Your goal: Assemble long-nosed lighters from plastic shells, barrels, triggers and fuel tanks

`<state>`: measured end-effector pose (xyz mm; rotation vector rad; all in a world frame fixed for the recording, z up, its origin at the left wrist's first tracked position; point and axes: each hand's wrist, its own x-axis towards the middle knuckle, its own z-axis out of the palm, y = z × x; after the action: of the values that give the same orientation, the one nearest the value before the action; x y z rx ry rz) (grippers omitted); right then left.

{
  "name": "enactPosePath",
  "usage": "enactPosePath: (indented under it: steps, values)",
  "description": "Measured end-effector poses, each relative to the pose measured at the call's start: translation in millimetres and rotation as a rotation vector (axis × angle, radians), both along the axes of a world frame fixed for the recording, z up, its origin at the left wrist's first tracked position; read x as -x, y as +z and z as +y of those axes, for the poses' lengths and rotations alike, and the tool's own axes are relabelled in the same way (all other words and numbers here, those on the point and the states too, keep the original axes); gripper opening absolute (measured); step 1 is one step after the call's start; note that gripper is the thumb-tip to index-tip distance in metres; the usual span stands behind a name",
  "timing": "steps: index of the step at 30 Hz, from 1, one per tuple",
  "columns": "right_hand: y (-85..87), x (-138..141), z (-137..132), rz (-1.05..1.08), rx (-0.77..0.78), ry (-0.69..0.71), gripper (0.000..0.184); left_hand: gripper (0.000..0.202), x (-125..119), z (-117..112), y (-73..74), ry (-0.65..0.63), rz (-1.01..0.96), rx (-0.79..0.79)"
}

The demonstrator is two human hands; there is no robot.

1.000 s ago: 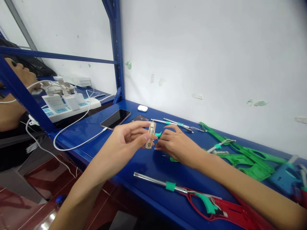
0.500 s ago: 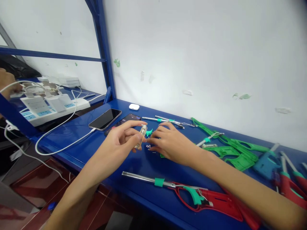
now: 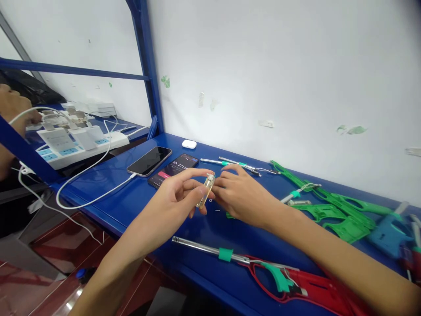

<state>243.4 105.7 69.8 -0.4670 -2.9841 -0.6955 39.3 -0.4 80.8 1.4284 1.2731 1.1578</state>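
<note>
My left hand (image 3: pixel 179 193) pinches a small clear plastic block (image 3: pixel 205 190) between thumb and fingers, held tilted just above the blue shelf (image 3: pixel 138 197). My right hand (image 3: pixel 241 193) is right beside it, fingertips pinched together against the block's upper end; what they hold, if anything, is too small to make out. A green plastic piece (image 3: pixel 230 215) peeks out under my right hand. A red grabber tool with a metal rod (image 3: pixel 237 259) lies in front of my forearms.
Two phones (image 3: pixel 150 160) (image 3: pixel 174 169) lie to the left, one on a white cable. A white earbud case (image 3: pixel 189 144), thin metal rods (image 3: pixel 230 164), green grabber frames (image 3: pixel 332 210) and a blue one (image 3: pixel 388 232) lie along the wall. Another person's hand (image 3: pixel 13 107) is near a power strip (image 3: pixel 82 142) at far left.
My right hand has risen from the shelf surface and brought its fingertips up to the block in my left hand. The view shifted slightly, uncovering the second phone.
</note>
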Motion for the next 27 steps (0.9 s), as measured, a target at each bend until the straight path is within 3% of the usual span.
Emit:
enactPosePath:
  steps: [4,13,20,27]
  values:
    - [5.5,-4.5,0.6,0.04,0.061,-0.025,0.019,0.044,-2.3,3.3,-3.0,0.02,0.011,-0.008]
    - [-10.9,-3.1,1.3,0.044,0.102,-0.037,0.018,0.033,-5.0,10.1,-18.1,-0.002,-0.002,-0.062]
    - [0.3,-11.6,2.4,0.166,0.135,-0.098,0.016,0.024,-6.0,7.8,-14.5,0.033,0.02,-0.106]
    - [5.8,-10.4,-0.8,0.117,0.173,-0.113,0.017,0.026,-6.6,7.3,-11.5,0.061,0.029,-0.123]
